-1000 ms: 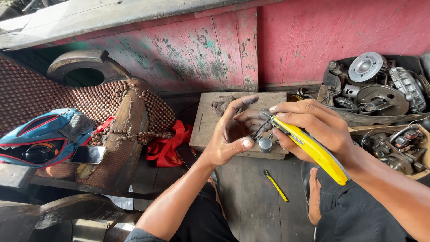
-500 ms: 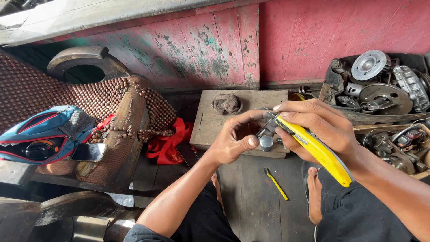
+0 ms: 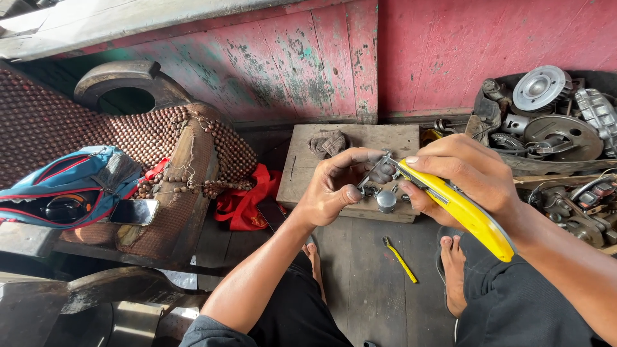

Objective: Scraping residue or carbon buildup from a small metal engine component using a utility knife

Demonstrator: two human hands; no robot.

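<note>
Peeling red wall behind, wooden block point(image 3: 321, 168) centre frame. Left hand point(image 3: 334, 186), earlier splayed, now pinching small metal part point(image 3: 386, 199). Right hand point(image 3: 466, 180) gripping yellow-handled pliers point(image 3: 459, 209) on part: hold now steadied.

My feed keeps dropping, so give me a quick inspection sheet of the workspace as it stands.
Surface: worn wooden block on a dark plank floor.
Job's things: yellow-handled pliers gripping a small metal part.
Clutter: grey rag, yellow tool, red cloth, blue bag, beaded seat cover.
Hands: left hand pinches the part; right hand holds the pliers.
Cables: nothing seen.
Surroundings: red wall, tub of engine parts.
</note>
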